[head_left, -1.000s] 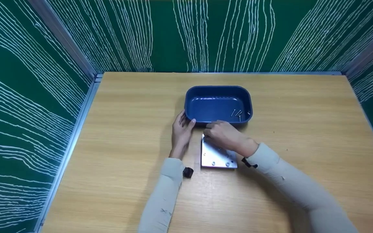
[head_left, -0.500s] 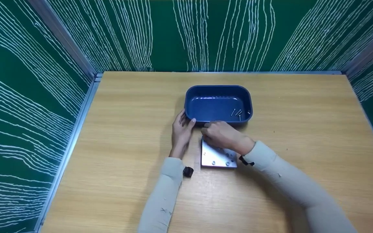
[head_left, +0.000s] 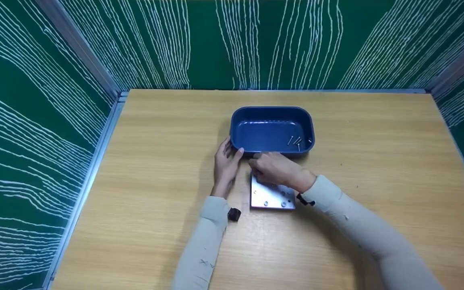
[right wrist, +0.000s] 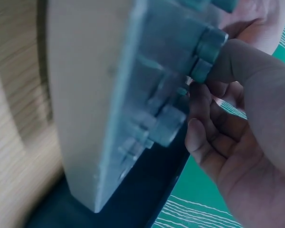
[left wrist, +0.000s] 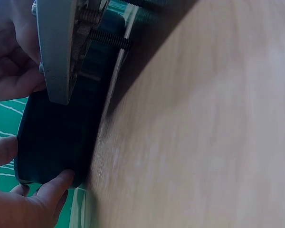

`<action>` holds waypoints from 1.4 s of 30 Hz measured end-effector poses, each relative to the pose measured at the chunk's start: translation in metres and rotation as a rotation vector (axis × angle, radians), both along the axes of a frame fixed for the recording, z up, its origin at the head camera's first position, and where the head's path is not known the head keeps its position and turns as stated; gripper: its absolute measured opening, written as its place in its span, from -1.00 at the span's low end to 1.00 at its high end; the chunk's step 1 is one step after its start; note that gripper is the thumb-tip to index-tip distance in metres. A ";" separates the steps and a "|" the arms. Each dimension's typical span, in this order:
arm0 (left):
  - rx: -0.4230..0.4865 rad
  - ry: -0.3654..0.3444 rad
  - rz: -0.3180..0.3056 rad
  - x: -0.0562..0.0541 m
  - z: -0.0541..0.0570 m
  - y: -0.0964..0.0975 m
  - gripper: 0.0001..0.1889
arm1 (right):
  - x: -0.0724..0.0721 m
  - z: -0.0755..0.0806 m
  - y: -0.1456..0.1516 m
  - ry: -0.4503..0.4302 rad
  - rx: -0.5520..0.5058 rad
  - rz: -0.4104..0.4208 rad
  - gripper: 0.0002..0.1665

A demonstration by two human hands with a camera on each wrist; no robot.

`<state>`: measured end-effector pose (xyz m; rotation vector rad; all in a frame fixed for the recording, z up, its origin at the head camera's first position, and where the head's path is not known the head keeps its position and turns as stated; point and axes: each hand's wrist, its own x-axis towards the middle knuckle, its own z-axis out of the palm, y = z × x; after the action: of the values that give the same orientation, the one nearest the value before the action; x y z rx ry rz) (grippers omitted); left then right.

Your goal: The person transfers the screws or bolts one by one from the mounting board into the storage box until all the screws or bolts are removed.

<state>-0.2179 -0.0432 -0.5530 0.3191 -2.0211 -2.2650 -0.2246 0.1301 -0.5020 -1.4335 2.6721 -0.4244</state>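
Note:
My left hand [head_left: 226, 167] holds the near left corner of a dark blue plastic bin [head_left: 272, 151], thumb on its front wall and fingers along its left side. Just in front of the bin, a square metal plate [head_left: 267, 196] sits with several screw heads on its top face. Threaded screw shanks [left wrist: 109, 39] stick out under it in the left wrist view. Bent over the plate's far left part, my right hand [head_left: 278, 169] pinches a small screw at the plate's surface. Its fingertips mostly hide that screw, even in the right wrist view.
Several loose screws [head_left: 296, 141] lie at the right end of the bin's floor. The wooden tabletop [head_left: 167, 161] is bounded by green walls [head_left: 204, 44] with white streaks at the back and sides.
My right hand has shifted slightly left over the plate, and its wrist has drawn in a little. The left hand, bin and plate have stayed put.

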 end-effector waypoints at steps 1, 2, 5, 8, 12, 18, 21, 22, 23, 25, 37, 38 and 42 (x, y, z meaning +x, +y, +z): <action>0.003 0.001 -0.001 0.000 0.000 0.000 -0.33 | 0.000 0.000 0.000 -0.003 -0.001 0.002 -0.96; 0.007 0.002 -0.002 0.000 0.000 0.000 -0.33 | 0.000 0.000 0.000 -0.003 -0.003 0.004 -0.96; 0.006 -0.002 -0.002 0.000 -0.001 0.000 -0.33 | 0.001 0.000 0.000 0.002 -0.007 0.010 -0.96; 0.001 -0.008 0.001 0.000 -0.001 -0.001 -0.32 | 0.002 0.001 0.001 0.005 -0.008 0.012 -0.95; -0.004 -0.014 0.005 0.000 -0.001 -0.001 -0.33 | 0.003 0.002 0.002 0.005 -0.002 0.006 -0.95; -0.006 0.012 0.003 0.000 -0.003 -0.001 -0.34 | 0.003 0.002 0.002 0.029 0.024 0.020 -0.94; -0.004 0.014 0.000 0.000 -0.003 -0.001 -0.34 | 0.003 0.002 0.002 0.033 0.036 0.020 -0.94; -0.001 0.015 0.000 0.000 -0.003 -0.001 -0.34 | 0.003 0.002 0.002 0.033 0.037 0.019 -0.94; 0.001 0.014 0.000 0.000 -0.003 -0.001 -0.34 | 0.003 0.002 0.001 0.038 0.038 0.019 -0.95; 0.004 0.011 -0.002 0.001 -0.003 -0.001 -0.34 | 0.003 0.002 0.001 0.051 0.036 0.021 -0.95; 0.002 0.001 -0.004 0.000 0.000 0.000 -0.33 | 0.005 0.010 0.005 0.115 -0.034 0.043 -0.96; -0.003 -0.004 -0.004 0.000 0.000 0.000 -0.33 | 0.005 0.011 0.005 0.119 -0.035 0.046 -0.96; -0.017 -0.024 -0.003 0.000 0.001 0.000 -0.32 | 0.006 0.013 0.009 0.139 -0.056 0.065 -0.96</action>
<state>-0.2176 -0.0431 -0.5520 0.3429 -2.0523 -2.2556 -0.2189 0.1389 -0.4886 -1.6177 2.7307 -0.4112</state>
